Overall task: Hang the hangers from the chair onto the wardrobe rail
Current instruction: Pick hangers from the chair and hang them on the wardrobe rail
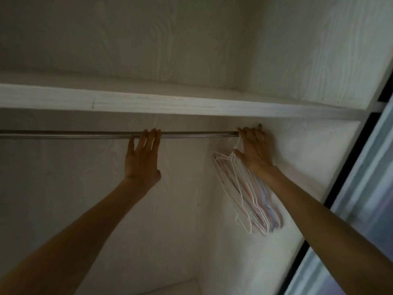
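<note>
Wardrobe shelf (191,103) just above rail (85,134); rail bare left of left hand (141,162). Left fingers straight, tips resting on rail. Right hand (254,152) at rail's right end, fingers curled over it, hiding hooks. Hangers (244,192) bunch below rail there, blurred, count unclear. Sliding door (361,188) right of rail.

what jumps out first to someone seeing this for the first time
Two bare arms reach up to a metal wardrobe rail under a white wooden shelf. The left hand rests its fingers on the rail mid-span, while the right hand at the rail's right end holds a bunch of thin pastel wire hangers.
</note>
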A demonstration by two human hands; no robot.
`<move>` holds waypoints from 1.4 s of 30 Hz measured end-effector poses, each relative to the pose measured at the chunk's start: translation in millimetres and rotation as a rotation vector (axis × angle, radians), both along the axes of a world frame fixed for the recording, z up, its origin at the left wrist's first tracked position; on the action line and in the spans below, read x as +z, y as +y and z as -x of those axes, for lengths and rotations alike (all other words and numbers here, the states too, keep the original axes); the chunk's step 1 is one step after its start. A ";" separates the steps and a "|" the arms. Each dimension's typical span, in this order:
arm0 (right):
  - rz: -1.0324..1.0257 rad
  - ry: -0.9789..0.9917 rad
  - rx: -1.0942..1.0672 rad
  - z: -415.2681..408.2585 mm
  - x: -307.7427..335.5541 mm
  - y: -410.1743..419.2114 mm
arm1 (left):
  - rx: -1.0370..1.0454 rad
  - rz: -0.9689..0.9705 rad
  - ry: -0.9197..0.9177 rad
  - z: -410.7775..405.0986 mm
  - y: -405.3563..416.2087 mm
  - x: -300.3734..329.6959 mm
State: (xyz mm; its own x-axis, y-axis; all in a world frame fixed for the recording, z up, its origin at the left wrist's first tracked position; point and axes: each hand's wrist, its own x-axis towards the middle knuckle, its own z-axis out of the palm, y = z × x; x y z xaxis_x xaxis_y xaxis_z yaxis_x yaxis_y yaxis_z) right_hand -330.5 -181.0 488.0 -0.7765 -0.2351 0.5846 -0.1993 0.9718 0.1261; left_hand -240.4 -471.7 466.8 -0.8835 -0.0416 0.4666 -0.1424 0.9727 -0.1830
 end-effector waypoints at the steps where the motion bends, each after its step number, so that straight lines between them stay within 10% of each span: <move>1: 0.018 0.024 0.018 -11.3 -4.3 1.4 | 0.003 -0.026 -0.025 -3.4 1.8 3.1; 11: 0.005 -0.058 0.207 -187.4 -78.4 16.6 | -0.342 -0.387 -0.185 -94.9 58.7 -48.4; 25: 0.349 -0.812 -0.421 -484.9 -269.8 129.2 | -0.634 -0.723 -0.938 -254.3 184.7 -225.4; 42: 0.606 -1.223 -0.686 -552.6 -451.7 298.8 | -0.625 -0.779 -1.279 -288.4 378.6 -421.7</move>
State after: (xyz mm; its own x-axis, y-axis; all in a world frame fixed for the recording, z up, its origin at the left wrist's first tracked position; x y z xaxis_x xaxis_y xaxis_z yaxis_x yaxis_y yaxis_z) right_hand 222.1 117.7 36.3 -0.6955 0.3909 -0.6029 0.6134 0.7599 -0.2150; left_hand 47.9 -93.1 45.1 -0.6256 0.5916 -0.5087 0.1391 0.7261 0.6734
